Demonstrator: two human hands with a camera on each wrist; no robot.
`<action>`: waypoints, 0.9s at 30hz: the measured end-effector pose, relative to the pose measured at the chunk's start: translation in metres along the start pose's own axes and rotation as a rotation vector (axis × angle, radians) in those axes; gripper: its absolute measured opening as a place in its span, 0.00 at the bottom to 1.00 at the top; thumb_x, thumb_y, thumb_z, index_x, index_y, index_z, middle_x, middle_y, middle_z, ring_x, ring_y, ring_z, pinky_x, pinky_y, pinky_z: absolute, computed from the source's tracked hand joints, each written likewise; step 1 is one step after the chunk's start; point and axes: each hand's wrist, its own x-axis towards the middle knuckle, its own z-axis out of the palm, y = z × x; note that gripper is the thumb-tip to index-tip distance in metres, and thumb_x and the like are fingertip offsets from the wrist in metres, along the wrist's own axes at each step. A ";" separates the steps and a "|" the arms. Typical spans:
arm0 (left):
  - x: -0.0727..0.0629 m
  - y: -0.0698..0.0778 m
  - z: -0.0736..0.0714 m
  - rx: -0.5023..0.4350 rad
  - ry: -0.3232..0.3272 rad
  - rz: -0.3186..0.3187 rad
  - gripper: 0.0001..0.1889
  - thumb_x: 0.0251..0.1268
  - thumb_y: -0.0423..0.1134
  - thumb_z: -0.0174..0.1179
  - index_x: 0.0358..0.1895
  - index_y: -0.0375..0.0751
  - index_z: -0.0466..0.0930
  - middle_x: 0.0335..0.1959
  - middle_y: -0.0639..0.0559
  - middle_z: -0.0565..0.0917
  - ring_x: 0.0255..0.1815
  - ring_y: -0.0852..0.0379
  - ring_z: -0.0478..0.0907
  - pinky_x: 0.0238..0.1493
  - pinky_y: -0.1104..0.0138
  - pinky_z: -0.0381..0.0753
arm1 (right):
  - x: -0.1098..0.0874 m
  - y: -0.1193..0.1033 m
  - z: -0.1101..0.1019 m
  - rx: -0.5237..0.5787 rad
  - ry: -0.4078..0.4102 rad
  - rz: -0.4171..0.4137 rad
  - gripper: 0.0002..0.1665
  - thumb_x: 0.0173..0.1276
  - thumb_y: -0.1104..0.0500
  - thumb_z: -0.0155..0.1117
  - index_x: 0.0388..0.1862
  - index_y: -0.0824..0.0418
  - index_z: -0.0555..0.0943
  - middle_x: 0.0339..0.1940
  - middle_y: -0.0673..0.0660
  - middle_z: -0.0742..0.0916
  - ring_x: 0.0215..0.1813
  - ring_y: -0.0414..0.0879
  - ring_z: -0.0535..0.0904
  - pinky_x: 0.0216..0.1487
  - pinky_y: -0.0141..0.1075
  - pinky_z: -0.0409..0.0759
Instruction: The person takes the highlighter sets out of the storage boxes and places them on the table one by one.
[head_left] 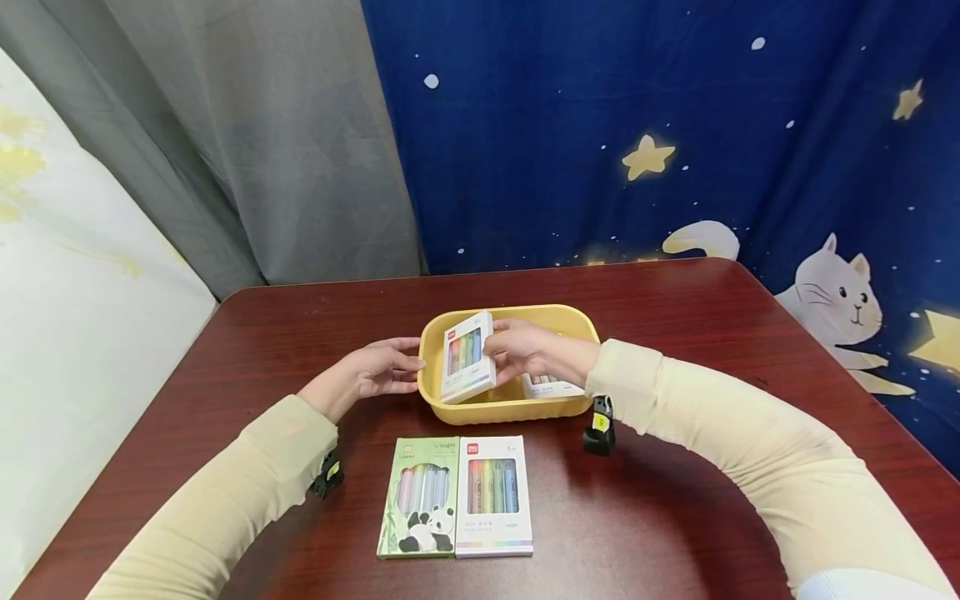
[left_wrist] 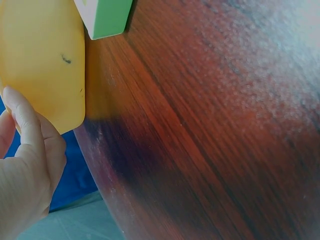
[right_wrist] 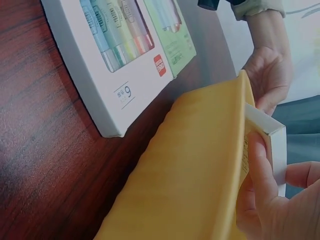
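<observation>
While pinching a white, rainbow-windowed box with right hand — touches yellow basket rim with straight-fingered left hand, with tabletop room behind.

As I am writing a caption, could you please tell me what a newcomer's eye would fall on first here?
Probably the bright yellow basket on the dark red table, where the right hand holds a white pen box at a slant. Nearer the person, a green panda box and another white box lie side by side. Beyond the table, a blue curtain shows yellow stars and a white cat.
</observation>
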 end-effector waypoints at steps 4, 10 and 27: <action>0.000 0.000 0.001 0.000 0.001 -0.002 0.32 0.64 0.28 0.51 0.70 0.43 0.50 0.39 0.44 0.71 0.29 0.58 0.75 0.32 0.68 0.83 | -0.005 -0.002 -0.004 0.019 0.020 0.003 0.37 0.60 0.73 0.44 0.69 0.63 0.52 0.43 0.66 0.76 0.35 0.49 0.77 0.21 0.36 0.81; 0.000 0.000 0.001 -0.001 0.008 -0.006 0.32 0.65 0.28 0.50 0.70 0.43 0.50 0.39 0.44 0.71 0.30 0.58 0.75 0.32 0.68 0.83 | -0.019 -0.006 -0.010 0.050 0.000 -0.012 0.38 0.59 0.73 0.44 0.70 0.62 0.51 0.54 0.70 0.73 0.44 0.54 0.76 0.34 0.45 0.83; 0.000 -0.002 0.002 0.013 0.010 0.020 0.31 0.65 0.28 0.50 0.70 0.43 0.51 0.33 0.48 0.74 0.29 0.58 0.75 0.31 0.69 0.83 | -0.060 -0.002 -0.038 0.112 -0.083 -0.076 0.40 0.61 0.74 0.44 0.72 0.61 0.48 0.52 0.65 0.73 0.38 0.47 0.79 0.31 0.42 0.83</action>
